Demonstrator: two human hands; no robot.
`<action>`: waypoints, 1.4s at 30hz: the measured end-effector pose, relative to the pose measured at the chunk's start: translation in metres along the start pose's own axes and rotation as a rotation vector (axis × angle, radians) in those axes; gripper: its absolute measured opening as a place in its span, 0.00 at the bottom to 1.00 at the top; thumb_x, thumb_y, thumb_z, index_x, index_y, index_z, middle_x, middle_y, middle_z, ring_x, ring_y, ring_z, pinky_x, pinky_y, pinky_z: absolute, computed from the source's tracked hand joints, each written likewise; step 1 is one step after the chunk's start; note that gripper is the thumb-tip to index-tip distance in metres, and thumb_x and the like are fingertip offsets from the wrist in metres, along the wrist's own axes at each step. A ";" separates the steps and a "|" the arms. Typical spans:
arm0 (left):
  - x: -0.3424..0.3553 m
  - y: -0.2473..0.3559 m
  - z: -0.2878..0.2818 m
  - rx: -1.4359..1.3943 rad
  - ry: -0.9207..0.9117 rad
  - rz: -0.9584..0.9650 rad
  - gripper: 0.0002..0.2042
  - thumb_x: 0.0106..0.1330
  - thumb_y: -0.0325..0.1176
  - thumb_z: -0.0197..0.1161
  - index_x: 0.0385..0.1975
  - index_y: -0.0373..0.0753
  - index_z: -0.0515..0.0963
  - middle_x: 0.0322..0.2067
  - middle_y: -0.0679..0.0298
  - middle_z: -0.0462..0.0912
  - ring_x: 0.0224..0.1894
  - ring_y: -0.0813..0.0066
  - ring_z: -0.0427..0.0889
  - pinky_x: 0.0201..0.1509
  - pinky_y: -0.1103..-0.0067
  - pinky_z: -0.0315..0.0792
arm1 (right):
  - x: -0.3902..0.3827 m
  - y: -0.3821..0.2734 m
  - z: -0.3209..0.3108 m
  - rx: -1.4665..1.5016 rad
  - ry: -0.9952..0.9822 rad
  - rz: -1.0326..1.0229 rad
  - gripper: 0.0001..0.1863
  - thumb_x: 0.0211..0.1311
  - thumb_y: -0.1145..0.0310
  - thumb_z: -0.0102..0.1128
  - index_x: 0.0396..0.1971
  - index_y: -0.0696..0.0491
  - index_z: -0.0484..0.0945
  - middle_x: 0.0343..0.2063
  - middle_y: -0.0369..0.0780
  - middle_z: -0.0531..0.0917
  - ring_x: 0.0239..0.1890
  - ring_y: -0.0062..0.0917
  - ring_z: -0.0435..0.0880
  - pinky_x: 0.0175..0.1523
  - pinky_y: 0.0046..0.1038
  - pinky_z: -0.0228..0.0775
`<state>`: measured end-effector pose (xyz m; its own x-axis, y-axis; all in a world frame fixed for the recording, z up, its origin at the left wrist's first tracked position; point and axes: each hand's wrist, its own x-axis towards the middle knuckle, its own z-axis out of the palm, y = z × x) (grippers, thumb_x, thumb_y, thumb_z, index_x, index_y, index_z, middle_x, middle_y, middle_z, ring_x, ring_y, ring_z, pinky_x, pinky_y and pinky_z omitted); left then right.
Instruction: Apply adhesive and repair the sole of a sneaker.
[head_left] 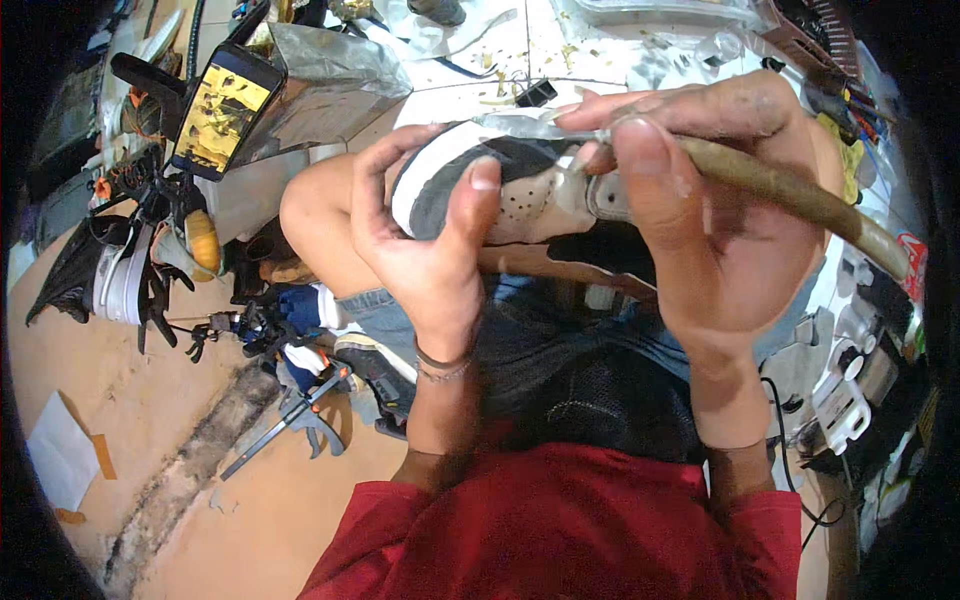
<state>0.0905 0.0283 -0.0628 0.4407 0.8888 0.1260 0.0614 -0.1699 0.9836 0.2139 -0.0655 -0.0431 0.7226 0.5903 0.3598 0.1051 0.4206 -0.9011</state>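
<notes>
here the left hand (420, 250) is wrapped around the toe of a shoe (500, 195), thumb pressed on the perforated upper and fingers curled over the white rubber edge, so it is closed and gripping. the right hand (720, 210) is closed too, pinching a brush (800, 195) with a thick brown wooden handle between thumb and fingers, its working end lying against the side of the shoe near the middle; the tip itself is hidden behind the fingers. the shoe sits in the air above the person's lap, tipped on its side, close to the bare knee (310, 215).

it looks light and fairly stiff at the sole but soft in the upper, so the firm rubber toe and the heel seem the safest places to hold; the upper would likely dent under hard pressure. if the surface is wet with glue or paint it may be slippery, though that cannot be told.

further out, a phone (222, 110) stands propped to the left, another shoe (125, 280) lies below it, and an orange-handled clamp (300, 415) rests on the floor (130, 400).
</notes>
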 end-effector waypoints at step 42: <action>-0.008 -0.017 -0.008 -0.011 -0.102 0.062 0.20 0.56 0.30 0.67 0.46 0.28 0.71 0.45 0.51 0.78 0.51 0.63 0.76 0.60 0.70 0.67 | -0.019 0.020 -0.008 -0.273 -0.124 0.178 0.05 0.63 0.80 0.55 0.32 0.62 0.68 0.28 0.43 0.79 0.36 0.31 0.86 0.51 0.33 0.78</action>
<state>0.0790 0.0270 -0.0799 0.5318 0.8290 0.1730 0.0222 -0.2179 0.9757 0.2079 -0.0735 -0.0698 0.6594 0.7239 0.2029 0.1763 0.1134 -0.9778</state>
